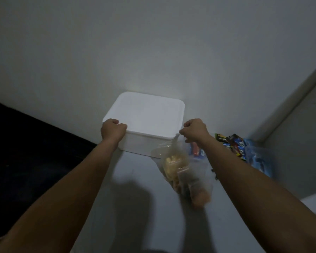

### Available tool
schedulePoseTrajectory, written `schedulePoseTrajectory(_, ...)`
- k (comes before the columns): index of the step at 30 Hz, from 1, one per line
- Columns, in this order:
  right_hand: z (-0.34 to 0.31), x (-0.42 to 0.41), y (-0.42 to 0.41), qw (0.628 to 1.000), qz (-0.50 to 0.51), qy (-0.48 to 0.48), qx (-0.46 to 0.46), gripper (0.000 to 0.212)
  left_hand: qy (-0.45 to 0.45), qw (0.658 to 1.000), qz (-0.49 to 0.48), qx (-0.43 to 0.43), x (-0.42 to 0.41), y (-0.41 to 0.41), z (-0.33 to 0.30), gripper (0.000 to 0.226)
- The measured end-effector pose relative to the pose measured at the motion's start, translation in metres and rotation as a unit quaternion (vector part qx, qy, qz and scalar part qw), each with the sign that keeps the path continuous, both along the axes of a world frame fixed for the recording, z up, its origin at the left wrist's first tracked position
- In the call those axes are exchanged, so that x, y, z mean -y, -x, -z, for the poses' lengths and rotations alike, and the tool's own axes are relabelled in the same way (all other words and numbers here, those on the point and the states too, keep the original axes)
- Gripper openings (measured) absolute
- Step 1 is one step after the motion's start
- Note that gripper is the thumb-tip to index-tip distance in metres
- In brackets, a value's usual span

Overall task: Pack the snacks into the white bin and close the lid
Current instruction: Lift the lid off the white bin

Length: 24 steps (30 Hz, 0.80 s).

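Head view shows your pale counter (pixel 135 179) running up to a wall, with the white bin (pixel 144 139) standing against that wall, straight ahead of you. Its lid (pixel 146 114) is on and looks seated flat. Your left hand (pixel 113 128) has its fingers curled over the near left corner of the lid. Your right hand (pixel 194 129) is fisted at the near right corner, and it seems to pinch the top of a clear snack bag (pixel 175 161) that hangs blurred below it; whether it also grips the lid edge, I cannot tell.

You look to be at the opening step: none of the visible snacks is in the bin while it is closed. The next move calls for lifting the lid evenly at both corners and setting it aside, on the bare counter near you rather than on the snacks.

To the right of the bin lie more snacks: a heap of colourful wrapped bars (pixel 233 145) and blue packets (pixel 259 159), near the corner of the wall. The dangling bag crowds the bin's right corner and could snag the lid as it rises. A dark surface (pixel 26 152) borders the counter on your left.
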State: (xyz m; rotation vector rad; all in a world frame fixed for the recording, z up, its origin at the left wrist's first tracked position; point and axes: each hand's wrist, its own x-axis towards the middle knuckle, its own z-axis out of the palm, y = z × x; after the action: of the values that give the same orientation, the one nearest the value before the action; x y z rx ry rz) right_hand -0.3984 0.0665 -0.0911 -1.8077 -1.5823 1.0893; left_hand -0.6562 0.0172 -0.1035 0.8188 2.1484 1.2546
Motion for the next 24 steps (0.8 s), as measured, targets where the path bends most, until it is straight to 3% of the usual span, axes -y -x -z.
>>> schedulePoseTrajectory(2, 0.003, -0.009, 0.014, 0.999, 0.018, 0.022, 0.015, 0.024, 0.016, 1.0, -0.007, 0.014, -0.009, 0.028, 0.002, 0.024)
schedulePoseTrajectory(6, 0.007, -0.023, 0.034, 0.997, 0.053, 0.025, 0.046, 0.024, 0.051, 0.998, -0.017, 0.044, -0.027, 0.068, 0.008, 0.036)
schedulePoseTrajectory(12, 0.002, -0.038, 0.048, 0.992, 0.11, 0.047, 0.046, 0.025, 0.082, 0.993, 0.01, 0.089, -0.059, 0.1, 0.017, 0.036)
schedulePoseTrajectory(18, -0.002, -0.044, 0.054, 0.985, 0.156, 0.053, 0.047, 0.023, 0.096, 0.994, 0.016, 0.057, -0.068, 0.112, 0.013, 0.023)
schedulePoseTrajectory(24, -0.017, -0.048, 0.056, 0.977, 0.208, 0.049, 0.0, 0.022, 0.105, 0.99, 0.046, 0.078, -0.072, 0.121, 0.012, 0.034)
